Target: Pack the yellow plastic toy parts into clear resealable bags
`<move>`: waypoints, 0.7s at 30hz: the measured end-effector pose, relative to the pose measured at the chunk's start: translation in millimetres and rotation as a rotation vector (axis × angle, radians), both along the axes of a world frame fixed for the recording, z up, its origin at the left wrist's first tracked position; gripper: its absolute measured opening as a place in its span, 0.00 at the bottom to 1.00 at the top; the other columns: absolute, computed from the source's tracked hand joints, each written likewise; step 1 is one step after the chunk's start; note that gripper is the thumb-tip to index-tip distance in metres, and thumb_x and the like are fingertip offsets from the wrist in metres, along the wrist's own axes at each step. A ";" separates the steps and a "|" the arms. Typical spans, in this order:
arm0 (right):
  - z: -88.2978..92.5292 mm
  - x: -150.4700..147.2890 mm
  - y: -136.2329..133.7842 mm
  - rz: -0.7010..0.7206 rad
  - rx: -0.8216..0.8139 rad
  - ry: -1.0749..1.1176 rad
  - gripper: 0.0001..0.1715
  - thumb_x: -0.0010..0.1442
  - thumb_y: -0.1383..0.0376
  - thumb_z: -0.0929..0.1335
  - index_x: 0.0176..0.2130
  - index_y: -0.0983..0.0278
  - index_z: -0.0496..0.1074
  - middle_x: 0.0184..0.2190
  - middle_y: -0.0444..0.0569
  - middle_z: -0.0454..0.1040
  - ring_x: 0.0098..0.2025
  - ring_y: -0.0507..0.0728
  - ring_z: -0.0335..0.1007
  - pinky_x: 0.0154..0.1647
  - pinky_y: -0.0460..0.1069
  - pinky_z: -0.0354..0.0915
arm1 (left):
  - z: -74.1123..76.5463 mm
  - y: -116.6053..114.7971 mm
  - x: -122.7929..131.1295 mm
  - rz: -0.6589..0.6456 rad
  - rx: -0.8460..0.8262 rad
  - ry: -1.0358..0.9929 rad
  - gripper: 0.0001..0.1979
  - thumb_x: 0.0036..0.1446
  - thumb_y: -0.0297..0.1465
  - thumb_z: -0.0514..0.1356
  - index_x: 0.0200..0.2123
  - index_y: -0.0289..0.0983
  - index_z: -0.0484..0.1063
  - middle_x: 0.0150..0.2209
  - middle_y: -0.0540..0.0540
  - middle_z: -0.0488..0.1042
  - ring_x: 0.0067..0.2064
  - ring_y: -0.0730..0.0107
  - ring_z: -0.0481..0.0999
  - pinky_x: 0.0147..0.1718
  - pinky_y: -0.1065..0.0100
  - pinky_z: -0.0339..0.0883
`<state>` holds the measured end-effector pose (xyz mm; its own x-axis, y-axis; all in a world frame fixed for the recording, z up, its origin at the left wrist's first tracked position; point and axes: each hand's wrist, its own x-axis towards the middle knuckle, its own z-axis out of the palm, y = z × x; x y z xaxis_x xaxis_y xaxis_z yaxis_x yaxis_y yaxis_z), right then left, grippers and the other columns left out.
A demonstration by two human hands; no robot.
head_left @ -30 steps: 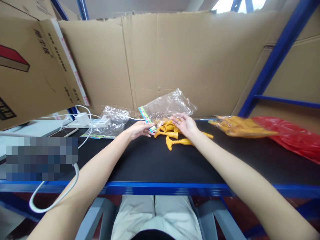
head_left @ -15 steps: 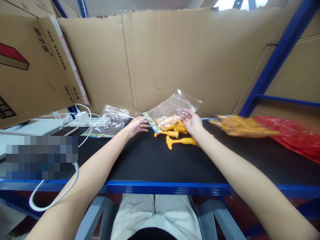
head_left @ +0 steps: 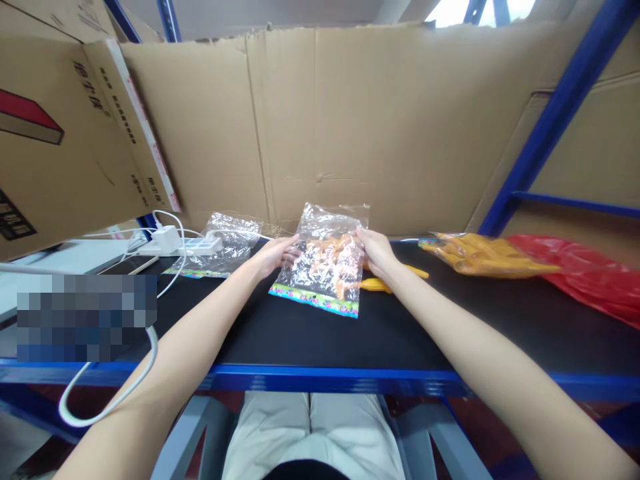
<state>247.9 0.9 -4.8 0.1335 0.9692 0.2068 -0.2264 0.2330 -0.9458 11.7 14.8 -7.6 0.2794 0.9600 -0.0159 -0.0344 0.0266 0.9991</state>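
Observation:
A clear plastic bag (head_left: 320, 267) with a colourful printed strip along its near edge lies between my hands, over several yellow plastic pieces (head_left: 376, 285) that show through it and stick out at its right. My left hand (head_left: 276, 256) is at the bag's left edge, with the fingers curled against the plastic. At the right edge, my right hand (head_left: 376, 251) pinches the bag between thumb and fingers. Another clear bag (head_left: 230, 237) lies flat, left of my left hand.
To the right are a filled bag of yellow pieces (head_left: 485, 255) and a red plastic bag (head_left: 575, 267). A white power strip (head_left: 200, 247) with cables and a phone (head_left: 135, 265) sit at the left. Cardboard (head_left: 400, 127) stands behind the black table (head_left: 310, 340).
The clear bag has turned, its printed strip swinging from the left side to the near edge, and now covers most of the yellow pieces. My right hand has closed on its edge.

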 end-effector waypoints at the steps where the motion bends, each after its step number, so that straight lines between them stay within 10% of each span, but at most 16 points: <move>1: -2.0 -1.1 0.4 0.022 0.001 -0.034 0.16 0.54 0.57 0.69 0.26 0.67 0.67 0.11 0.34 0.52 0.12 0.43 0.45 0.13 0.41 0.45 | -1.0 0.2 0.8 0.023 0.019 0.014 0.14 0.55 0.40 0.59 0.37 0.33 0.69 0.25 0.47 0.73 0.20 0.77 0.70 0.20 0.74 0.63; 21: -5.2 -16.6 -9.2 0.025 -0.108 -0.221 0.10 0.56 0.68 0.67 0.24 0.64 0.63 0.18 0.42 0.66 0.16 0.45 0.58 0.13 0.40 0.58 | -7.8 6.9 3.6 0.426 0.059 -0.178 0.08 0.52 0.33 0.54 0.24 0.35 0.63 0.17 0.55 0.62 0.13 0.83 0.58 0.12 0.79 0.50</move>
<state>231.3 -8.3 -10.1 0.0729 0.9897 0.1230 -0.0160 0.1244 -0.9921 15.3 21.8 -15.4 -0.1470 0.9876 0.0546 -0.2013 -0.0840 0.9759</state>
